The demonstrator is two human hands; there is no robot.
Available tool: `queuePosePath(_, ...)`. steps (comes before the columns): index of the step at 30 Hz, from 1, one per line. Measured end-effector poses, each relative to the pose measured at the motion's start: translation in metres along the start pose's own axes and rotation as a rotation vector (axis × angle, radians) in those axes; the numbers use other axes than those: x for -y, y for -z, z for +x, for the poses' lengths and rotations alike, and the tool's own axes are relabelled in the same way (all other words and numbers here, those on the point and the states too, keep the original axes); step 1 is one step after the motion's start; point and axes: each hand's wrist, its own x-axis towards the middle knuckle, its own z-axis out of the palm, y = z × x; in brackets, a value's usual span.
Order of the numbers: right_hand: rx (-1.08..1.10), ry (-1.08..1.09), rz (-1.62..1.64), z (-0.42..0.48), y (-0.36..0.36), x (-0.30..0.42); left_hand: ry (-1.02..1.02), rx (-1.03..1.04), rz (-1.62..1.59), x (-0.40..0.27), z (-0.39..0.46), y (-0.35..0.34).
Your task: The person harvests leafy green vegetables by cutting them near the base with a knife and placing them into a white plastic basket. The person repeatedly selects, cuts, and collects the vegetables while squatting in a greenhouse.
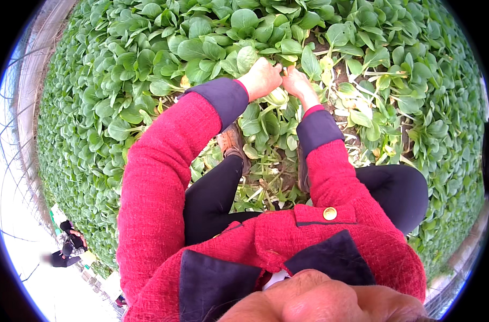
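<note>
My left hand [261,79] and my right hand [298,83] meet in front of me, low over leafy greens that look like bok choy. Both have curled fingers. A small pale piece [284,71] shows at the fingertips of my right hand, close to those of my left; what it is cannot be made out. Just below the hands lies the pale, thick stalk base of a bok choy plant [277,96], its green leaves [264,120] spreading towards my feet. Whether either palm touches that plant is hidden.
Dense rows of bok choy [140,72] surround me. To the right, cut stalks and yellowed leaves [355,104] litter the soil. My brown shoe [231,141] stands among trimmings [268,177]. Other people [69,245] are at the far lower left, near a pale path [29,80].
</note>
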Motion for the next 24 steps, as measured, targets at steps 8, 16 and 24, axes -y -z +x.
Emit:
queuePosePath(8,-0.198,-0.106,0.442,0.036,-0.043,-0.050,0.279,-0.039,0.075,0.040,0.045,-0.032)
queuePosePath(16,-0.028,-0.090,0.516,0.040,-0.061,-0.034,0.318,-0.103,0.001,0.070,0.018,-0.065)
queuePosePath(24,0.095,-0.177,0.811,0.044,-0.070,-0.022,0.314,-0.145,-0.046,0.078,0.014,-0.074)
